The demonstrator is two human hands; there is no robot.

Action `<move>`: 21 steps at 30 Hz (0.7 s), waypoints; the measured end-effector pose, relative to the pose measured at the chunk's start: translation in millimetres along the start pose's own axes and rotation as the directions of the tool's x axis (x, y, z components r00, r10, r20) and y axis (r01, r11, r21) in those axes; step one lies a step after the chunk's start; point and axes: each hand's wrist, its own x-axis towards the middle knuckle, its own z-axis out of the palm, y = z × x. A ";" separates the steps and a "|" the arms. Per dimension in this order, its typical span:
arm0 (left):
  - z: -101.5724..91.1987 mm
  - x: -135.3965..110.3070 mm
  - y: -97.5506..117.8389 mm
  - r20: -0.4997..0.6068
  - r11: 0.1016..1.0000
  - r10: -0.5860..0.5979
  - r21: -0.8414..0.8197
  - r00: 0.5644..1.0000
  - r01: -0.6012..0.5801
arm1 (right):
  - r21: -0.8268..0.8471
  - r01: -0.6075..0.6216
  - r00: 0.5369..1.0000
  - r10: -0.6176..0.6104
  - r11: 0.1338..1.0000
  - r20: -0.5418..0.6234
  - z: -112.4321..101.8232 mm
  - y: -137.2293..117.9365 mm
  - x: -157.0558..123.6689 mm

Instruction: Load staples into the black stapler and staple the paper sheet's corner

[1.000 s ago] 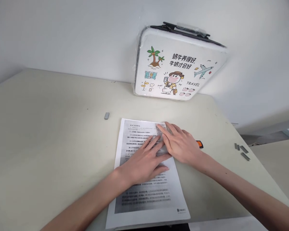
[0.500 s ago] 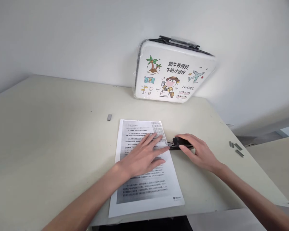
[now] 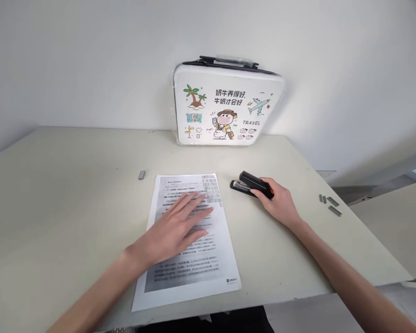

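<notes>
— What has the right hand got?
— It grips the black stapler, just right of the printed sheet's far corner.
— And the left hand?
— Open, pressed flat on that sheet.

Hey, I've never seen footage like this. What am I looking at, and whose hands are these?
There is no machine: the camera sits on a person's head, looking forward and down, so the two bare arms are that person's own. The left hand lies flat and open on a printed sheet on a pale table. The right hand grips the rear of a black stapler beside the sheet. Loose staple strips lie around, and a white cartoon case stands against the wall.
</notes>
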 end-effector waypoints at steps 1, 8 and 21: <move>-3.4 -12.1 -2.6 -0.019 1.000 -0.024 0.013 1.000 0.024 | 0.003 0.004 1.000 -0.004 1.000 -0.010 -0.1 0.1 -0.2; -12.9 -99.8 -22.5 -0.084 0.969 -0.215 0.109 0.973 0.223 | 0.051 0.043 0.990 -0.036 0.998 -0.135 -0.3 -4.1 -5.4; 30.3 44.4 11.6 0.007 0.980 -0.131 0.150 0.991 0.129 | -0.096 0.349 0.881 -0.361 0.932 -0.304 -7.6 -21.3 -3.6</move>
